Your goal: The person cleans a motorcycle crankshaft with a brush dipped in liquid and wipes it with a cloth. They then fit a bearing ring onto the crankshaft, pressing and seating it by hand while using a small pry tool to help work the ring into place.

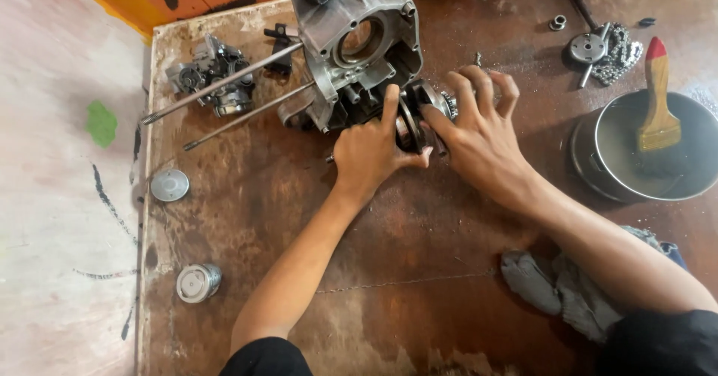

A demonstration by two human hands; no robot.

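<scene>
Rust-brown and stained, the workbench (419,271) fills the view, with a pale painted floor along its left edge. Nearest the person, a grey rag (557,282) lies crumpled beside the right forearm, and a small round piston (198,282) sits near the bench's left edge, a flat metal disc (170,184) a little beyond it.

Both forearms reach forward from the bottom of the view and meet at mid-bench. The left hand (370,151) is curled, its index finger raised and pressed against a crankshaft assembly (419,118), thumb extended towards the right hand. The right hand (479,133) comes in from the right with fingers spread and arched over the same part, fingertips resting on its toothed end. The crankshaft sits between both hands, touching the lower edge of the engine crankcase (355,43); its long axis appears to run roughly left to right.

The crankcase stands just beyond, its round opening facing up, with two long studs (224,99) pointing down-left. Farther left lies a small grey carburettor-like part (213,80). To the right, a metal bowl (647,151) holds a paintbrush (658,99), and a sprocket with chain (606,50) lies beyond it.
</scene>
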